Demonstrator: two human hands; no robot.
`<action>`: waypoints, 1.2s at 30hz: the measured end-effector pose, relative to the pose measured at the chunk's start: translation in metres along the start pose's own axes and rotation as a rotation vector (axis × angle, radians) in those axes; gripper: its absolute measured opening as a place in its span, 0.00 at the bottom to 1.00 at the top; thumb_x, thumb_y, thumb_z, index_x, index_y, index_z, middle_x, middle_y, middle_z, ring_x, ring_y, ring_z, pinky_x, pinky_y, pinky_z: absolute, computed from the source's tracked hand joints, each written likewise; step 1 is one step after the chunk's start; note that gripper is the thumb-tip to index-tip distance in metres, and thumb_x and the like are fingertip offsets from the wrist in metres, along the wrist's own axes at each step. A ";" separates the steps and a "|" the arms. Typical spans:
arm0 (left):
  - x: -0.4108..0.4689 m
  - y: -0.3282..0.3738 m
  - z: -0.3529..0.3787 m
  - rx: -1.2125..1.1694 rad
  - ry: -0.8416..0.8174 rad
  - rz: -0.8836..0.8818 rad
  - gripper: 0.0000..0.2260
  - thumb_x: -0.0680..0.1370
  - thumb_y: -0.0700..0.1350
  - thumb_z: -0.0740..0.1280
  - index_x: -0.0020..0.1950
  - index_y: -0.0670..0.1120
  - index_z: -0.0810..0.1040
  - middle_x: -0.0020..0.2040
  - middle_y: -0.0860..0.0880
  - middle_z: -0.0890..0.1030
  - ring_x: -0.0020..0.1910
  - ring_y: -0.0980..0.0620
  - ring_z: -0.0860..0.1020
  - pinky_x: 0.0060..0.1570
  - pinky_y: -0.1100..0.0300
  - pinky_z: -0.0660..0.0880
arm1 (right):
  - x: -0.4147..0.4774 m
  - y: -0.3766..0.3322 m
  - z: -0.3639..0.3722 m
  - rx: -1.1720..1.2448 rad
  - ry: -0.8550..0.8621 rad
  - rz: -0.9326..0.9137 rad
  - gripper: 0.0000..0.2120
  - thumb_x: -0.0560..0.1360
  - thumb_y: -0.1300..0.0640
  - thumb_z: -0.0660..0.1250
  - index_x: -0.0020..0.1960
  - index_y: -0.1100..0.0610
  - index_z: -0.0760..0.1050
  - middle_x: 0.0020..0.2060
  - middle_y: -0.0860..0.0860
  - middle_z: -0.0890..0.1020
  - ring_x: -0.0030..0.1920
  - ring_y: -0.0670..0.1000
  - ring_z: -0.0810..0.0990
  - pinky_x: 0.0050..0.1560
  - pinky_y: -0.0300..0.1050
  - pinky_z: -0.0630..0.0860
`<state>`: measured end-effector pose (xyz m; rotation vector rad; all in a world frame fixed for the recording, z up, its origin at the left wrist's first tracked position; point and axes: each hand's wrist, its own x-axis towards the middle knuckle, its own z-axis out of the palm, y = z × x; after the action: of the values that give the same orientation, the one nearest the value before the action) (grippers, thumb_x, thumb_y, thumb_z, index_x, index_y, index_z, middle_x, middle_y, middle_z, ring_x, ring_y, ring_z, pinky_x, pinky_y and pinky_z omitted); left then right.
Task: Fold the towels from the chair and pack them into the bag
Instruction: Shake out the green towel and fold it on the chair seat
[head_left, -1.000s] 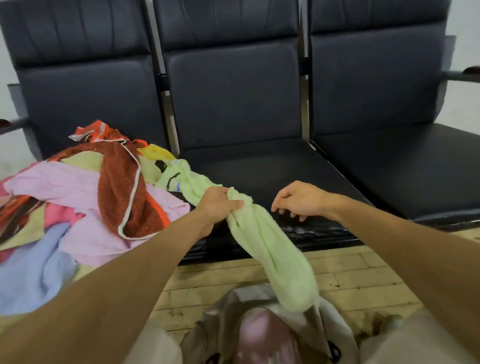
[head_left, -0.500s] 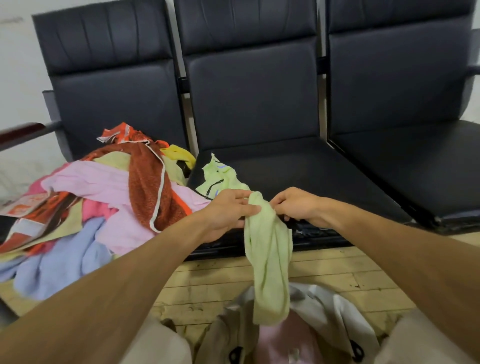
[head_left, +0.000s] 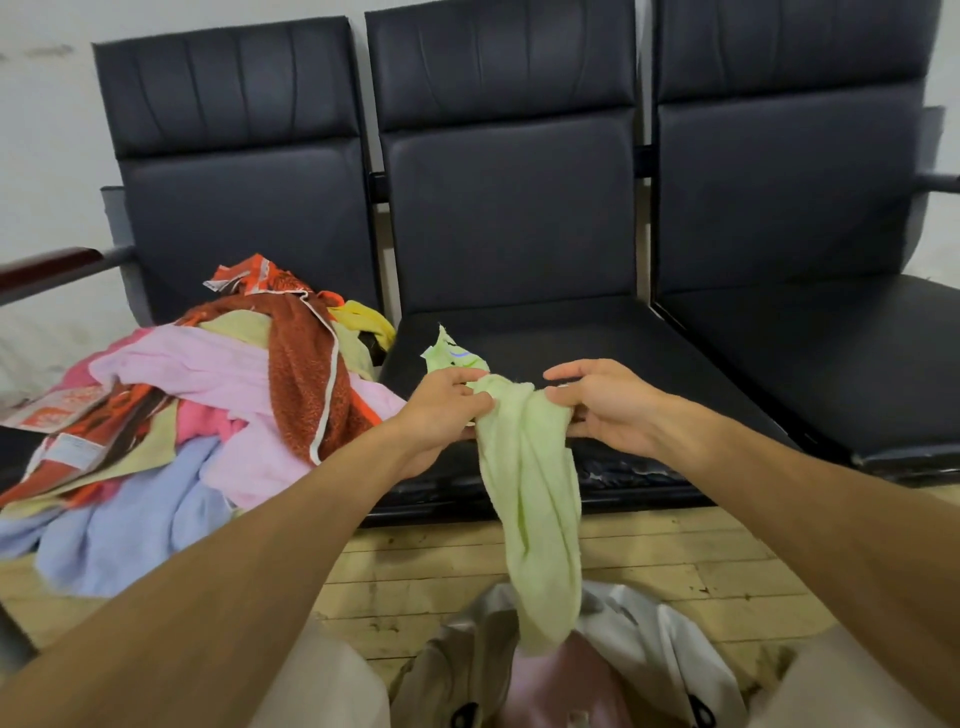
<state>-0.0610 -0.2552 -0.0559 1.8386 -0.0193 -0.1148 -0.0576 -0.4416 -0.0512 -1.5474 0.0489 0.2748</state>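
Above the front edge of the middle chair seat (head_left: 571, 332), the right hand (head_left: 608, 405) now joins the left hand (head_left: 447, 410), both pinching the top of the light-green towel (head_left: 535, 509); it hangs bunched over the bag (head_left: 670, 654), probably ready for spreading.

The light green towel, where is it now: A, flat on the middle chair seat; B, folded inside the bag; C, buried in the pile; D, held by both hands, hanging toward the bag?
D: the left hand and right hand pinch the light green towel at its top, and its lower end dangles over the bag.
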 end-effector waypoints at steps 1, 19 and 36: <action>-0.001 0.001 0.001 -0.003 -0.011 -0.001 0.16 0.78 0.34 0.64 0.65 0.43 0.72 0.52 0.42 0.81 0.54 0.47 0.80 0.55 0.50 0.79 | -0.002 0.000 -0.002 -0.022 0.014 -0.006 0.14 0.78 0.70 0.62 0.61 0.60 0.73 0.51 0.59 0.80 0.50 0.54 0.82 0.48 0.50 0.80; 0.000 -0.010 -0.001 -0.001 -0.085 -0.251 0.09 0.73 0.30 0.58 0.45 0.38 0.77 0.38 0.45 0.80 0.38 0.48 0.79 0.42 0.54 0.78 | 0.004 0.009 -0.031 -0.594 0.085 0.233 0.10 0.77 0.69 0.63 0.57 0.69 0.74 0.49 0.61 0.81 0.45 0.55 0.78 0.47 0.51 0.79; 0.001 -0.006 0.004 -0.183 -0.012 -0.171 0.12 0.81 0.49 0.63 0.58 0.42 0.80 0.53 0.47 0.83 0.52 0.50 0.81 0.47 0.57 0.77 | -0.008 0.000 -0.030 -0.213 -0.001 0.090 0.13 0.82 0.55 0.58 0.59 0.58 0.78 0.55 0.55 0.82 0.56 0.54 0.80 0.60 0.53 0.75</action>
<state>-0.0609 -0.2570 -0.0629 1.6546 0.1357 -0.2397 -0.0608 -0.4719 -0.0506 -1.7594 0.0903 0.3612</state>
